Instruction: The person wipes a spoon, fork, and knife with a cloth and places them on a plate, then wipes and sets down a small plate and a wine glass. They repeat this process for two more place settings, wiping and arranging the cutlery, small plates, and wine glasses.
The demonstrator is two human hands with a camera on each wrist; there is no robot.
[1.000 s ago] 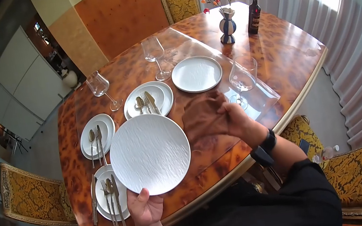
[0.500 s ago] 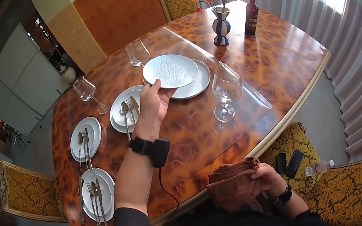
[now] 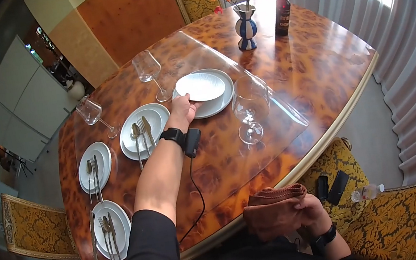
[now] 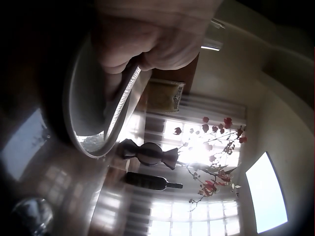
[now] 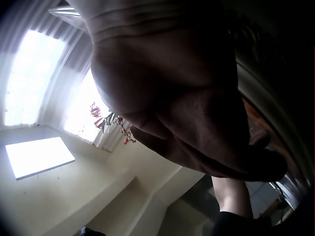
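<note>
My left hand (image 3: 184, 113) grips the near edge of a small white textured plate (image 3: 200, 87), thumb at the rim. That plate sits slightly tilted over a larger white plate (image 3: 219, 105), overlapping its middle. In the left wrist view the small plate (image 4: 127, 98) appears edge-on, its far side close over the larger plate's raised rim (image 4: 69, 115). Down by the table's near edge, my right hand (image 3: 312, 211) holds a folded brown cloth (image 3: 272, 214). The cloth (image 5: 206, 132) fills much of the right wrist view.
A wine glass (image 3: 248, 106) stands just right of the plates; two more, (image 3: 147, 68) at the back and one glass (image 3: 90, 111) leftward. Stacked plates with cutlery (image 3: 159, 117) line the left side. A striped vase (image 3: 246, 30) and dark bottle (image 3: 282, 14) stand farther back.
My left hand has carried the small plate forward from the near side and lowered it over the larger plate. My right hand has drawn the cloth back from the tabletop toward my body.
</note>
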